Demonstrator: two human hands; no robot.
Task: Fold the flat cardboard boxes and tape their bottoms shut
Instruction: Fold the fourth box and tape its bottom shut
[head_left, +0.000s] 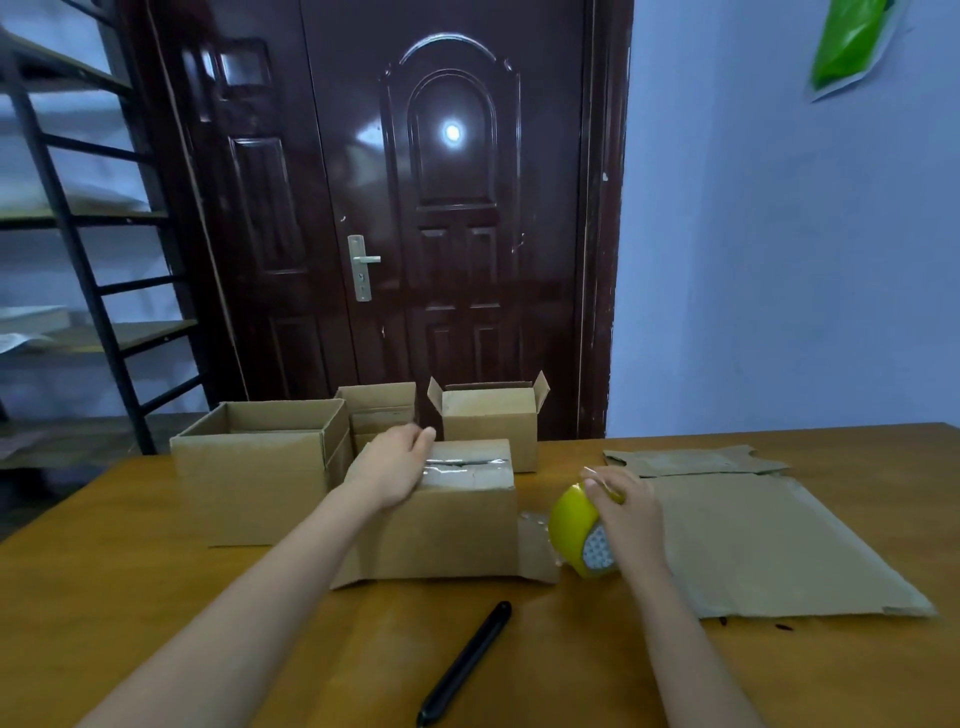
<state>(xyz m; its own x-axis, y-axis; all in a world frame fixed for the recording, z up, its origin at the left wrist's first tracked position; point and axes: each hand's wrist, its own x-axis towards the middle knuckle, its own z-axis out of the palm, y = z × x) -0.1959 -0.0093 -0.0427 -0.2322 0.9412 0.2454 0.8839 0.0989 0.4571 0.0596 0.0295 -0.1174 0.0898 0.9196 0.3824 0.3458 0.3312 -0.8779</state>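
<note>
Head view: boxy corrugated carton (441, 525), glossy tape (462, 470)

Small storeroom or packing room, metal shelving (78, 218), dark door (415, 208), cardboard boxes (260, 467) on wooden table (156, 597)

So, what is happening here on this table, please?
A person is taping cardboard boxes. The left hand presses flat on the upside-down box, whose bottom seam already carries clear tape. The right hand grips the yellow tape roll beside it. Three assembled boxes stand behind, flat cardboard waits on the right, and a black pen lies in front.
</note>
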